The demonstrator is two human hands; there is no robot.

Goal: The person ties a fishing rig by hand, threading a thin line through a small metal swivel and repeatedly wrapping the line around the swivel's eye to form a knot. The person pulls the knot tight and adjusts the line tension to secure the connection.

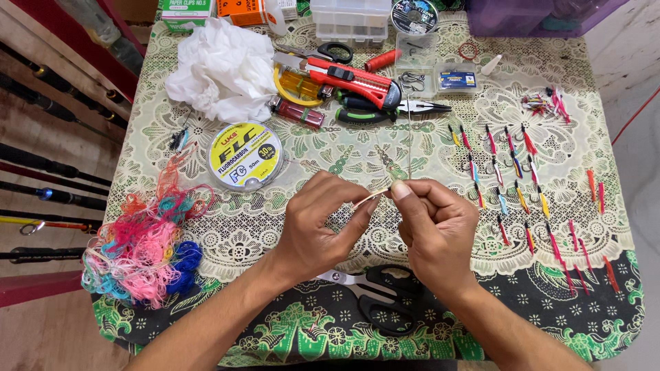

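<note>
Line (368,199) pinched between left hand (317,223) and right hand (433,227)

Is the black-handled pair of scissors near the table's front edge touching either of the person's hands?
Cannot tell. In the head view the scissors lie on the tablecloth directly under the left hand and right hand, which overlap them in the picture, so no gap or contact shows.

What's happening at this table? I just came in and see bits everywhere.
A person sits at a table with a lace cloth, both hands raised over it. The left hand and right hand pinch a small thin piece between their fingertips, with a clear line running up from it. Black scissors lie under the wrists. A line spool and a thread tangle sit to the left; rows of small coloured lures lie to the right. Pliers and a red cutter rest further back.
</note>
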